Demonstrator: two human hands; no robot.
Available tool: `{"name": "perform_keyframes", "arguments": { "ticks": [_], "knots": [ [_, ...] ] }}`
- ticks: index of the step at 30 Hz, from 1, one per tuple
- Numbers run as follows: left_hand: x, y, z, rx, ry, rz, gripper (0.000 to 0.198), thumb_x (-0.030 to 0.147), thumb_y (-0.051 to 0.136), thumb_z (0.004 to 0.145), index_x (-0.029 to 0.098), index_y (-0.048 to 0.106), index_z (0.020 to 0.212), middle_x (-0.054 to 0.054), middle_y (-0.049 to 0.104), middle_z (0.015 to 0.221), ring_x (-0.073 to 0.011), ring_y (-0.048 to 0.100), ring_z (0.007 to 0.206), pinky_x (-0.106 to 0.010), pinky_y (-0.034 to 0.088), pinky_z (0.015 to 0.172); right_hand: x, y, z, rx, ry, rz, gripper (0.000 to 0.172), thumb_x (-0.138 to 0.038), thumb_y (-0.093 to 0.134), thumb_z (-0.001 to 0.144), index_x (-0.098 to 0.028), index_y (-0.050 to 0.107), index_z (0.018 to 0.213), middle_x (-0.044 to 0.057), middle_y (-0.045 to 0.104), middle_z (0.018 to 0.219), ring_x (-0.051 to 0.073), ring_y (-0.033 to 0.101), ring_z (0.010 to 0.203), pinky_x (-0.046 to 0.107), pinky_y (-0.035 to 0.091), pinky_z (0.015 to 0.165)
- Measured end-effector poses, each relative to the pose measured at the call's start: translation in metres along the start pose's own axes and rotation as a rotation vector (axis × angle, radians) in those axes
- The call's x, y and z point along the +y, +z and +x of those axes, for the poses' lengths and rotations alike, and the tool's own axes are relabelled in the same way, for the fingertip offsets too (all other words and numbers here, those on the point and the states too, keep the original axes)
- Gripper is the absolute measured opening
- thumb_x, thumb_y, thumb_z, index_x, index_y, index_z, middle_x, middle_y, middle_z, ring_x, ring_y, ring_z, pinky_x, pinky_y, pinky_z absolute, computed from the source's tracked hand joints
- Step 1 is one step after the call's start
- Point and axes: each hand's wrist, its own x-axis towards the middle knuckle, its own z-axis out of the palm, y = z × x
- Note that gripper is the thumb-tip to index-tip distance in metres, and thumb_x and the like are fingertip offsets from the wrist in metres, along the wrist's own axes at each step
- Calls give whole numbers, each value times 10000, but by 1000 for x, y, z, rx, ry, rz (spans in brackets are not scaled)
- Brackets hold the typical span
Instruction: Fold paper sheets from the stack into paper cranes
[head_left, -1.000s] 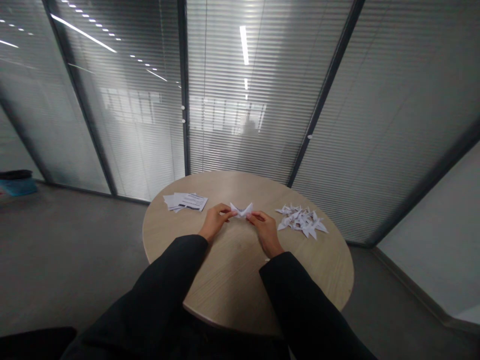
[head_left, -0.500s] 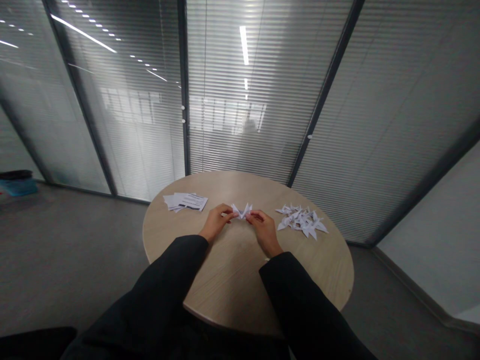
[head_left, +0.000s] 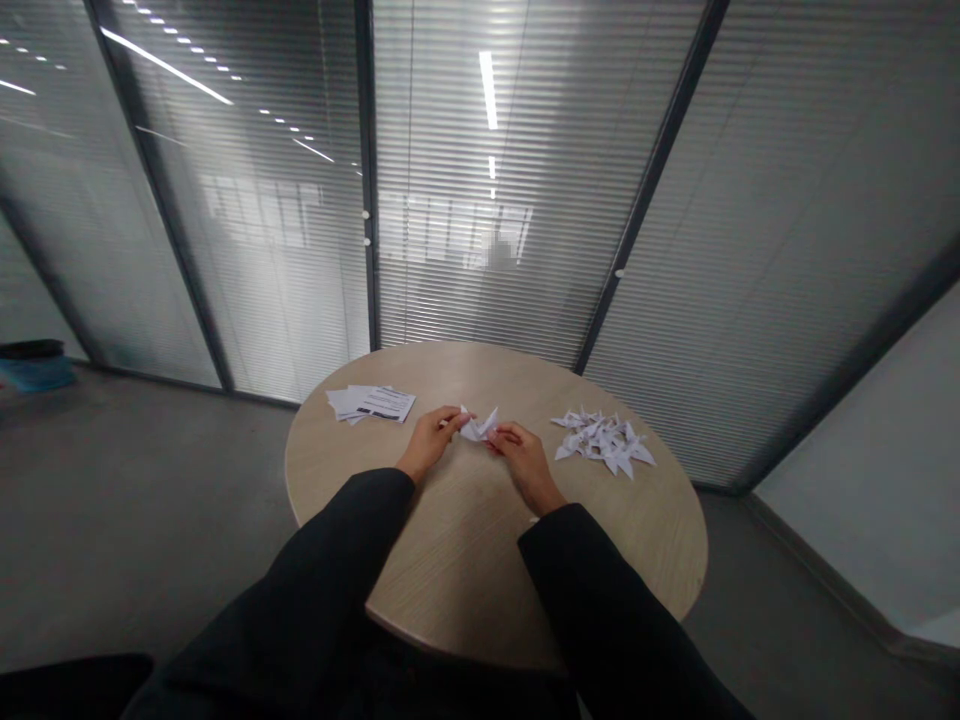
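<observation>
Between my two hands, over the middle of the round table, is a small folded white paper piece (head_left: 478, 428) with pointed parts. My left hand (head_left: 435, 436) pinches its left side between thumb and fingers. The right side is gripped by the fingertips of my right hand (head_left: 523, 458). A pile of folded white paper figures (head_left: 604, 440) lies to the right of my right hand. Several flat white sheets with printing (head_left: 382, 402) lie overlapped to the left, beyond my left hand.
The round wooden table (head_left: 465, 600) stands close to a glass partition with blinds (head_left: 487, 300). A blue bin with a dark rim (head_left: 36, 370) is on the floor at the far left. A pale wall (head_left: 870, 480) rises at the right.
The folded paper has tilted and its shape between my fingers has changed. My left hand has shifted slightly left and up; my right hand has barely moved.
</observation>
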Motion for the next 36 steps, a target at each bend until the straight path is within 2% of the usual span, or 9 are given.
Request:
{"name": "perform_keyframes", "arguments": {
  "ticks": [3,9,18,24,31,33,36],
  "knots": [
    [0,1,0,2,-20,-52,353,457,553,769,151,697,869,-47,669,809,-109,519,572,-221,422,505,0,0,0,0,-8,-6,318,-439,746,591,-180,657,753,18,664,648,169,607,627,289,468,631],
    [-3,2,-1,-6,25,-164,363,414,569,768,166,611,1030,-58,618,879,-147,564,756,-219,476,546,2,-2,1,31,-3,18,303,-418,750,595,-186,654,763,16,665,678,169,618,655,290,466,649],
    [-6,1,0,-21,43,-178,277,406,483,825,164,575,924,-50,617,838,-137,567,720,-229,488,558,5,-2,3,1,-37,-23,282,-427,725,622,-187,650,749,15,652,652,171,605,644,282,453,627],
    [-5,2,-1,9,41,-125,311,425,469,836,154,593,923,-30,608,763,-118,560,603,-246,488,567,1,-1,0,4,-49,-49,292,-431,718,630,-182,642,761,20,653,664,171,604,642,282,453,631],
    [-7,2,0,33,-14,-122,345,450,439,847,147,596,894,-37,633,733,-123,573,573,-250,487,551,2,-2,1,1,-107,-149,304,-449,680,659,-172,629,773,19,649,660,174,602,625,282,457,614],
    [-5,2,-1,44,-8,-94,359,436,410,868,148,588,988,-66,653,827,-142,600,658,-254,491,564,1,-2,0,15,-140,-213,287,-444,655,688,-175,633,784,22,654,679,178,605,643,281,456,620],
    [-3,2,-4,73,92,47,366,411,460,861,175,565,1120,-101,627,1043,-186,593,908,-259,492,626,-3,0,-4,45,-213,-373,242,-416,620,734,-181,648,785,28,666,727,180,608,682,280,454,656]
  ]
}}
